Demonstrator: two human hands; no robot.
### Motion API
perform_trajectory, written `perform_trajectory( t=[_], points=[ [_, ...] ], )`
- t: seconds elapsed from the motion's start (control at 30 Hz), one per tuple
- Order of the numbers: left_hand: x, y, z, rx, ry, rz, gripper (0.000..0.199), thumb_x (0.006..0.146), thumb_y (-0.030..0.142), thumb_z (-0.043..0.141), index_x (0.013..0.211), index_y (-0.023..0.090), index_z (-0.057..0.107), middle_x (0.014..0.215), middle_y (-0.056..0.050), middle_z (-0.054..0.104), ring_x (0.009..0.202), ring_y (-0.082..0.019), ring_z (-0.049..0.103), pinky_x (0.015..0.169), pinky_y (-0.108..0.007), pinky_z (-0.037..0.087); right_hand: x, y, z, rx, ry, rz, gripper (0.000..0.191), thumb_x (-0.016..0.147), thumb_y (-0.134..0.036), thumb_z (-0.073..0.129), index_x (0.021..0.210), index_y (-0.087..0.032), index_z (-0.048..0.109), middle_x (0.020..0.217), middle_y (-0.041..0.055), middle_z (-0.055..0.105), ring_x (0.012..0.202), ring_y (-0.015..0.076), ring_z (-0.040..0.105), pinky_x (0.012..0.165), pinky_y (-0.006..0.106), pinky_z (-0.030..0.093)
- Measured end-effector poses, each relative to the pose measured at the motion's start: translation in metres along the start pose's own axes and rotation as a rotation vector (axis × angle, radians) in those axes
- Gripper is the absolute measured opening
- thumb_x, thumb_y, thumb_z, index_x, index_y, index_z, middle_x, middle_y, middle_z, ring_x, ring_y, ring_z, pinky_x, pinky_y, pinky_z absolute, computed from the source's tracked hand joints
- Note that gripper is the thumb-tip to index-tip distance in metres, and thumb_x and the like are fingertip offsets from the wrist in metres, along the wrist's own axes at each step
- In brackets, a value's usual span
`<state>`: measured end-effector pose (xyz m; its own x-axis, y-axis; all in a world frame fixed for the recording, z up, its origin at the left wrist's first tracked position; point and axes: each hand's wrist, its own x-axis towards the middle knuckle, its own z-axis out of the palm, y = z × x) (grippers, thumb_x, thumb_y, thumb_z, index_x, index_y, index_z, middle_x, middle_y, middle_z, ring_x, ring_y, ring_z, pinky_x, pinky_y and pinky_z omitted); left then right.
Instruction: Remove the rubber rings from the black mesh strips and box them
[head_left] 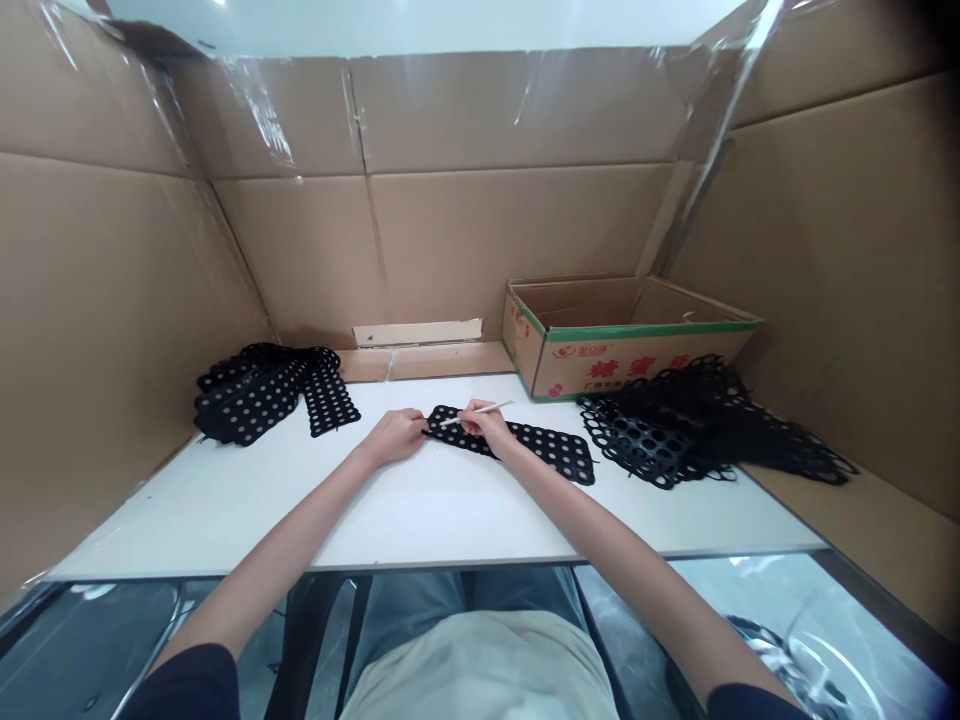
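A black strip (559,450) of material with rows of round holes lies flat on the white table, angled down to the right. At its left end my left hand (397,437) has its fingers closed on the edge. My right hand (486,424) rests over the strip, pinching a slim white pen-like tool (491,407). The tool's tip points left and down onto the strip near my left hand. Whether it is a pen or another pointed stick, I cannot tell. Part of the strip is hidden under my right hand and forearm.
A heap of black dotted strips (259,395) lies at the table's left. Black netting with larger holes (675,425) is piled at the right, overhanging the table's edge. Behind it stands an open cardboard box (645,333) with green trim. Cardboard walls (442,230) enclose the back and sides.
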<state>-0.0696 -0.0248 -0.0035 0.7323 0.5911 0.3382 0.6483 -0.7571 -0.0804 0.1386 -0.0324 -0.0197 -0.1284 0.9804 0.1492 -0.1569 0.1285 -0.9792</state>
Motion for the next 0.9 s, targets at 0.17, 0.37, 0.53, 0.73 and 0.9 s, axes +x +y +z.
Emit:
perform_trajectory(
  t=[0.17,0.37,0.53,0.73,0.9],
  points=[
    [0.002,0.005,0.0,0.005,0.008,-0.019,0.017,0.076,0.016,0.048,0.082,0.019,0.063,0.084,-0.004,0.062,0.079,-0.014,0.058,0.066,-0.023,0.044,-0.001,0.01,0.002,-0.074,-0.055,-0.053,0.019,0.059,-0.025,0.065,0.052,-0.017,0.049,0.041,-0.004,0.049,0.039,0.0067,0.039,0.039,0.02,0.026],
    [0.003,0.008,-0.001,0.008,-0.023,-0.06,0.017,0.075,0.017,0.047,0.079,0.019,0.064,0.082,-0.003,0.063,0.078,-0.015,0.059,0.064,-0.023,0.043,-0.003,0.009,0.004,-0.134,-0.079,-0.058,0.019,0.059,-0.029,0.066,0.055,-0.017,0.051,0.042,-0.0038,0.051,0.039,0.0077,0.041,0.039,0.02,0.028],
    [0.004,0.011,-0.002,-0.034,-0.006,-0.113,0.02,0.073,0.015,0.047,0.081,0.02,0.065,0.084,-0.002,0.066,0.076,-0.014,0.06,0.064,-0.022,0.042,-0.005,0.005,0.005,-0.131,-0.075,-0.037,0.02,0.059,-0.03,0.066,0.056,-0.017,0.051,0.044,-0.0036,0.052,0.041,0.0082,0.044,0.04,0.02,0.029],
    [0.005,0.014,0.001,-0.137,0.025,-0.201,0.018,0.07,0.015,0.048,0.073,0.018,0.066,0.077,-0.002,0.067,0.072,-0.014,0.06,0.063,-0.023,0.042,-0.007,0.003,0.005,-0.151,-0.101,-0.032,0.02,0.06,-0.031,0.065,0.055,-0.017,0.051,0.044,-0.003,0.052,0.042,0.0083,0.043,0.04,0.021,0.03],
    [0.005,0.015,0.004,-0.186,0.042,-0.252,0.018,0.069,0.015,0.049,0.072,0.018,0.066,0.075,-0.002,0.067,0.069,-0.014,0.06,0.063,-0.023,0.041,-0.006,0.007,0.003,-0.19,-0.139,-0.06,0.019,0.062,-0.031,0.064,0.057,-0.017,0.053,0.046,-0.0024,0.053,0.044,0.0085,0.044,0.042,0.021,0.032]
  ],
)
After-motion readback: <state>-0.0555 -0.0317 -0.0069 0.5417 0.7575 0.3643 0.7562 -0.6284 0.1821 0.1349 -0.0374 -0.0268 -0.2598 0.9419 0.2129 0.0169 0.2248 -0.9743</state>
